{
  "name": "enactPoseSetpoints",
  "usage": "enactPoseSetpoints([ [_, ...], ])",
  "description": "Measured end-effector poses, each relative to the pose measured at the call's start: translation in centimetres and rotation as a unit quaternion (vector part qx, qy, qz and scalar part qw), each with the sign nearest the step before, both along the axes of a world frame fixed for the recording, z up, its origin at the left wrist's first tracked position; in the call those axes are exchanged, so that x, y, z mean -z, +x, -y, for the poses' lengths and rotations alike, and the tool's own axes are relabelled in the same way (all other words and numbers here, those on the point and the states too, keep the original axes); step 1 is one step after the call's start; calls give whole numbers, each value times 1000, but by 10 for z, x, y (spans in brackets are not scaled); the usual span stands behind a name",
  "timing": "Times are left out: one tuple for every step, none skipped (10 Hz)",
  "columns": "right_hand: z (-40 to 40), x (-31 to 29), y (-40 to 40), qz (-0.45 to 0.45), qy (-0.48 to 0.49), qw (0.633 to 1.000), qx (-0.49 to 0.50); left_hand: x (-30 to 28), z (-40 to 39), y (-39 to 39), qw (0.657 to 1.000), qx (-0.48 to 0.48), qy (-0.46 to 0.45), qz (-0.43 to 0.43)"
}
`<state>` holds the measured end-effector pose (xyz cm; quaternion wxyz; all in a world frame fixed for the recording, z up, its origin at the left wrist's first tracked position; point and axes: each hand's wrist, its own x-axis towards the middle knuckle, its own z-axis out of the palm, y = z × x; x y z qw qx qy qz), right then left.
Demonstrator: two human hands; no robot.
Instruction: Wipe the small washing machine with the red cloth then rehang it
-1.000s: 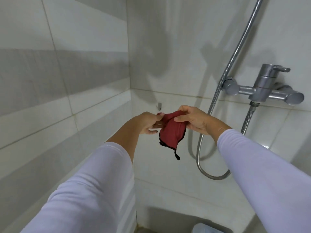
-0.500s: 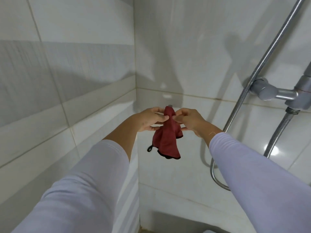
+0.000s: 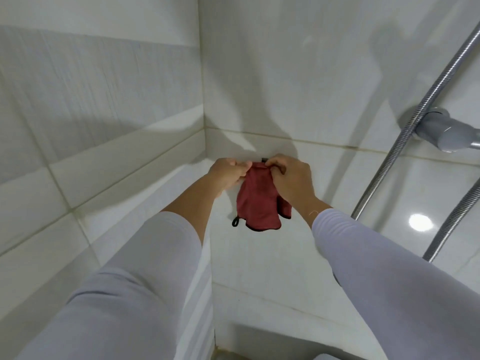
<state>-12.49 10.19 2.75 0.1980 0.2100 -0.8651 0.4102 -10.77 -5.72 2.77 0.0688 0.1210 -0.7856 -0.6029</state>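
- Since half a second earlier, both hands had carried the red cloth [image 3: 259, 201] further in toward the dark hook [image 3: 264, 160] on the back wall, close to the tiled corner.
- The cloth hung long axis vertical, its top bunched at the hook, its black-trimmed hem below, and a small black loop [image 3: 235, 222] dangling at the lower left.
- A metal shower hose [image 3: 405, 136] and a tap fitting [image 3: 446, 133] stood well apart to the right.
- The left hand [image 3: 228, 174] pinched the cloth's upper left edge; the right hand [image 3: 288, 178], fingers curled, gripped its top beside the hook. Both white-sleeved arms reached forward.
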Motion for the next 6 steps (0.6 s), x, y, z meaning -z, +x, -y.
enactPoseSetpoints([
  [4, 12, -2, -29, 47, 997, 58, 10, -8, -10, 995, -73, -74, -3],
  [4, 21, -1, -2, 65, 996, 60, 19, -17, -13, 991, -104, -79, 22],
  [6, 24, 3, 55, 24, 997, 48, 34, -25, -18, 993, -94, -22, 66],
  [5, 29, 10, 98, 1, 995, 31, 50, -35, -16, 992, -59, 60, 92],
  [-4, 31, 11, 117, 18, 993, 13, 49, -43, -5, 995, -88, 1, 50],
  [-19, 44, 28, 131, 26, 991, 13, 48, -50, 24, 986, -160, -51, 6],
])
